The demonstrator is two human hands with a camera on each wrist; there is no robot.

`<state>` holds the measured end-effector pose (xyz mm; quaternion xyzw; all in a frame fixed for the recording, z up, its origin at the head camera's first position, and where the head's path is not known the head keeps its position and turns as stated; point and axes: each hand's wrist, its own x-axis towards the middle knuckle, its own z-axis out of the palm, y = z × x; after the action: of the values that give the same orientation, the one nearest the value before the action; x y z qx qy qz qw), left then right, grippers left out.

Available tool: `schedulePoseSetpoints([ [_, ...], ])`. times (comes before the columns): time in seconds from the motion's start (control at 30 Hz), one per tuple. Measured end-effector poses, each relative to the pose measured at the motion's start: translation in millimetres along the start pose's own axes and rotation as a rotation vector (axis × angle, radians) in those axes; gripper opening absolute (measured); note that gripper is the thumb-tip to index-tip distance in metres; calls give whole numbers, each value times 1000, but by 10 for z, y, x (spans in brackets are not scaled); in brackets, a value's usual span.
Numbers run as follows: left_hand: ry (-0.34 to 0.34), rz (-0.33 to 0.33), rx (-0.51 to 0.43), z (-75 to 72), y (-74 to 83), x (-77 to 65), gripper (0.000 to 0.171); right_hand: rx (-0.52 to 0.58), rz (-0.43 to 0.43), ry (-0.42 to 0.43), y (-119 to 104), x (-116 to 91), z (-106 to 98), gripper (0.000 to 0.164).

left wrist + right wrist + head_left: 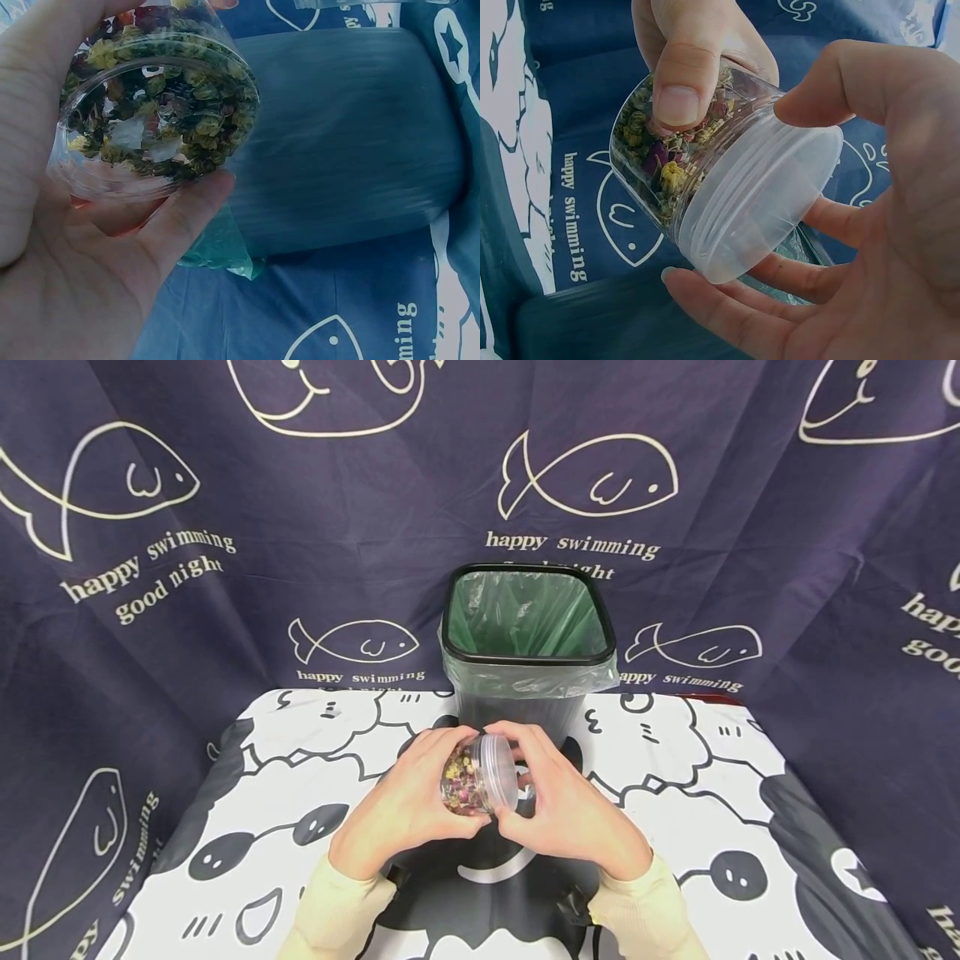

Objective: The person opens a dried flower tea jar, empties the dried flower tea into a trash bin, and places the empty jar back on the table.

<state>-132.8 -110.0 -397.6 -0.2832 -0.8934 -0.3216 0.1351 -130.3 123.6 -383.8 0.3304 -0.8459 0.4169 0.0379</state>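
A clear plastic jar [463, 781] of dried flowers is held on its side above the table, its frosted screw lid [505, 774] facing right. My left hand [411, 795] grips the jar's body, with the thumb across its wall in the right wrist view. Yellow and dark pink blossoms show through the plastic. Around the lid [776, 206] curl the thumb and fingers of my right hand [561, 812]. The lid sits on the jar. In the left wrist view the round base of the jar [154, 124] faces the camera, with green and yellow buds behind it.
Just beyond my hands stands a dark trash bin [528, 658] with a black rim and a translucent liner [525, 610]. The table is covered by a white cloth [720, 760] with black cartoon drawings. Behind hangs a navy curtain [360, 560] printed with fish.
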Motion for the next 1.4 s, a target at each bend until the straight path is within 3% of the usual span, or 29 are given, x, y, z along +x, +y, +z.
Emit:
schedulePoseSetpoints([
  [0.57, -22, -20, -13, -3, 2, 19, 88, 33, -74, -39, 5, 12, -41, 81],
  [1.07, -41, -41, -38, -16, 3, 21, 87, 70, -74, -28, 0, -9, -47, 82],
  [1.4, -6, -68, -60, -112, -44, 29, 93, 77, -53, -24, 10, 14, -89, 81],
])
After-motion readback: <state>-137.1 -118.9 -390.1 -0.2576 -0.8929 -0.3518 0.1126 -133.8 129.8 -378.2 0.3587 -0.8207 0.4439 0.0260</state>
